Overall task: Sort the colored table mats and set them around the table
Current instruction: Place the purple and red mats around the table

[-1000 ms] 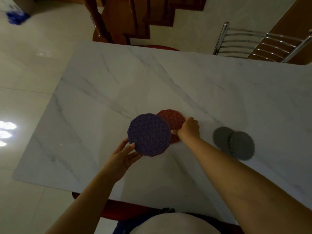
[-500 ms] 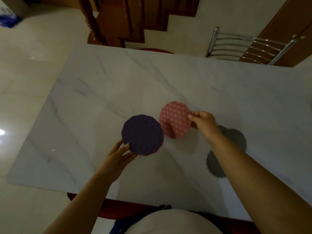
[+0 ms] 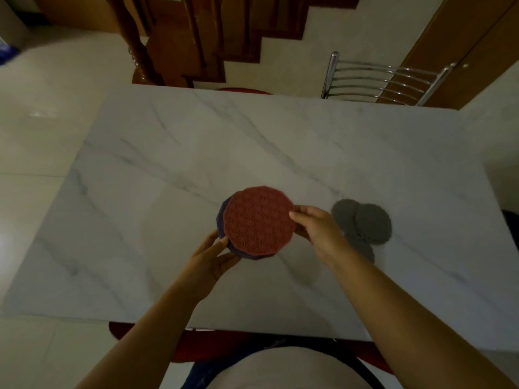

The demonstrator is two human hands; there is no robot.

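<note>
A red patterned mat (image 3: pixel 259 220) is held above the white marble table (image 3: pixel 168 169), lying on top of a purple mat (image 3: pixel 222 220) that shows only along its left and lower edge. My right hand (image 3: pixel 317 228) pinches the red mat's right edge. My left hand (image 3: pixel 216 256) holds the stack from below at its lower left, thumb on the edge. Several grey round mats (image 3: pixel 372 223) lie overlapping on the table just right of my right hand, partly hidden by my right forearm.
A metal chair (image 3: pixel 379 80) stands at the table's far right edge. A wooden staircase (image 3: pixel 196 37) rises beyond the far edge. A red seat (image 3: pixel 196 343) is under the near edge in front of me.
My right hand lifted the red mat off the table and brought it left onto the purple mat in my left hand. The two mats were apart before and are now stacked.
</note>
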